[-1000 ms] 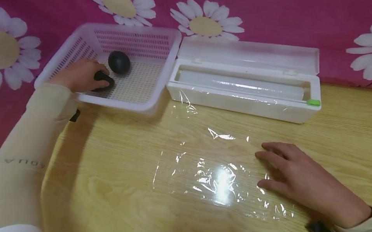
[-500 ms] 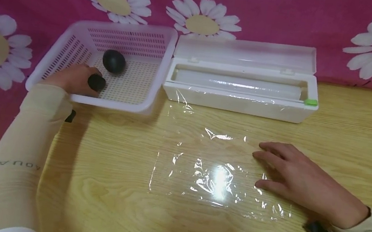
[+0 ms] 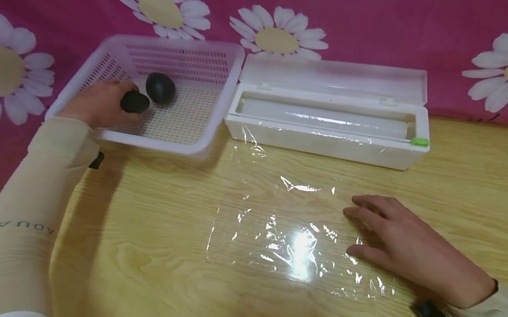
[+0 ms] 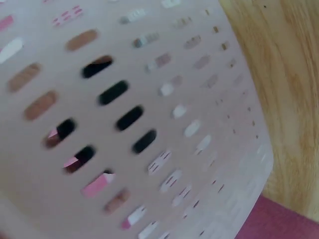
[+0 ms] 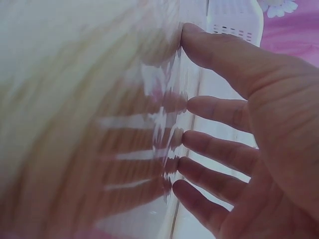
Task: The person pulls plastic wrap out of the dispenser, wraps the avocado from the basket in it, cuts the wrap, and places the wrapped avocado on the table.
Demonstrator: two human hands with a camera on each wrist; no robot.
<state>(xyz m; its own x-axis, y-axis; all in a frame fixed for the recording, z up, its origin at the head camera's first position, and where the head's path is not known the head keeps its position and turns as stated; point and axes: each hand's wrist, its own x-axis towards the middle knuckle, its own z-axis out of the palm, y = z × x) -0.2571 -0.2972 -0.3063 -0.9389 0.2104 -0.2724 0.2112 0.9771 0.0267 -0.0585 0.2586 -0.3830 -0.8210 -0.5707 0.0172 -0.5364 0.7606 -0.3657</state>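
In the head view my left hand (image 3: 104, 104) reaches over the near side of a white plastic basket (image 3: 159, 143) and grips a black egg-shaped object (image 3: 135, 102). Another black egg-shaped object (image 3: 161, 88) lies beside it in the basket. Through the basket slots in the left wrist view, dark patches and bits of fingers show. My right hand (image 3: 408, 246) has its fingers spread, fingertips touching the right part of a clear sheet of cling film (image 3: 274, 225) on the table. The right wrist view shows those fingertips (image 5: 193, 104) against the shiny film.
Behind the film stands a white cling film dispenser (image 3: 323, 145), lid (image 3: 332, 78) raised, with the roll (image 3: 326, 119) inside and a green slider (image 3: 420, 142) at its right end. The film runs out from its front over the wooden table (image 3: 146, 283). A pink flowered cloth (image 3: 396, 27) hangs behind.
My left hand has drawn slightly left and back with the black egg-shaped object, which has come away from the other one and turned. My right hand stays on the film; the head view shifts slightly.
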